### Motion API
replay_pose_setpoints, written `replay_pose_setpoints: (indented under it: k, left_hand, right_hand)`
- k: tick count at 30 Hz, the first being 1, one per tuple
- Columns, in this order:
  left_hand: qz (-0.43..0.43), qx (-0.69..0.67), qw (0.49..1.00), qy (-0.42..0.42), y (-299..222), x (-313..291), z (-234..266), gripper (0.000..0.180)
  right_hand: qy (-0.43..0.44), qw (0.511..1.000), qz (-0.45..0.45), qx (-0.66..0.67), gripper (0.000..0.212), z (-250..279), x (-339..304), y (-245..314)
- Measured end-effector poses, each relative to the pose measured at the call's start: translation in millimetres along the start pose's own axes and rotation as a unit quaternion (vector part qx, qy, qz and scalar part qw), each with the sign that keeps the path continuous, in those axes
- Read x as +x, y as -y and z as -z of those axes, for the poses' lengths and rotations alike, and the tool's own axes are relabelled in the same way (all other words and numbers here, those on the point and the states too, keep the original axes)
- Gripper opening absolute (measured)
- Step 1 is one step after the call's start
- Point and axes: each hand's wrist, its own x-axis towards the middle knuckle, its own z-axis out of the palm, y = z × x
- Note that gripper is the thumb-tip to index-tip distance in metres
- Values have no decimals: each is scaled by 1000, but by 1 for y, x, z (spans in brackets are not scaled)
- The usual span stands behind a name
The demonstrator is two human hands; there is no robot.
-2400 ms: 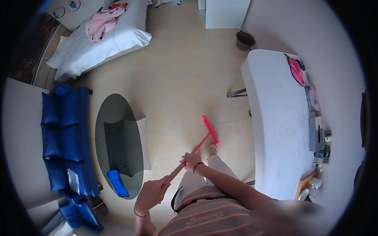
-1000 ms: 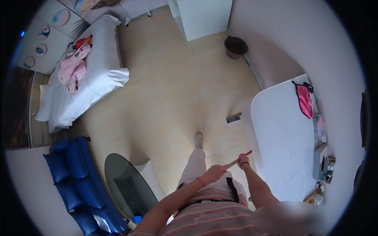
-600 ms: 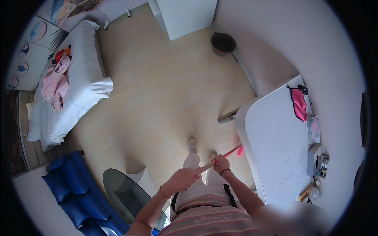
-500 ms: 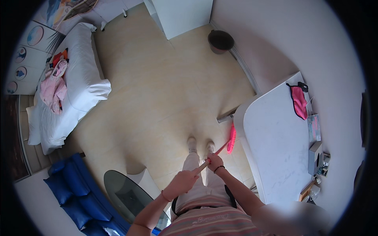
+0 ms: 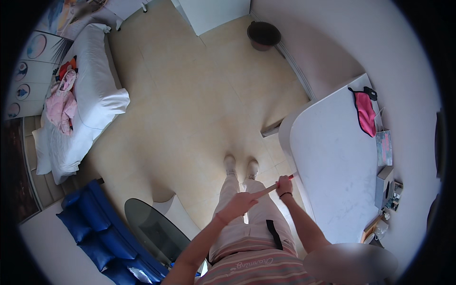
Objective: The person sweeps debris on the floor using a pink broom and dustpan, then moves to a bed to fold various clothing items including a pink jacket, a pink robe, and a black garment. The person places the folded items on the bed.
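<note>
A broom handle (image 5: 266, 191), pale with a red lower part, slants across in front of my thighs. My left hand (image 5: 243, 203) is closed round its upper end. Farther along it, close to the front edge of the white table (image 5: 327, 175), my right hand (image 5: 284, 184) grips the reddish section. Just past my right hand the handle goes under the tabletop, so the broom head is hidden. Both arms reach forward from the lower edge, a dark band on the right wrist.
A metal table leg (image 5: 272, 128) stands on the tiled floor. The table carries a pink cloth (image 5: 365, 114) and a tissue box (image 5: 384, 187). A dark bucket (image 5: 264, 37) stands by the wall. At left are a bed (image 5: 97, 76), a blue sofa (image 5: 102, 232) and an oval glass table (image 5: 154, 228).
My right hand has moved right with the broom, toward the table edge. The pink broom head, seen beside the table before, is now out of sight beneath it. My left hand has shifted slightly right.
</note>
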Motion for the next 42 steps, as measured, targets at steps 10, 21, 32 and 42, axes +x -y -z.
replay_pose_setpoints:
  k: [10,21,32,42]
  left_hand:
    - [199,23,980,-6,-87,-135,75,34]
    - [86,24,993,-81,-71,-63,-19,25]
    - [-153,215,962,75,-85,-55,-37,34]
    - [-324,252,890,198,-152,-62,-1,21]
  right_hand:
    - [59,966,216,130,16,24,-96,139]
    - [26,991,77,109,18,-20,-45,44]
    - [92,995,-3,34,22,39,-111,-28]
    - [-79,950,-132,271,18,-18,-216,31]
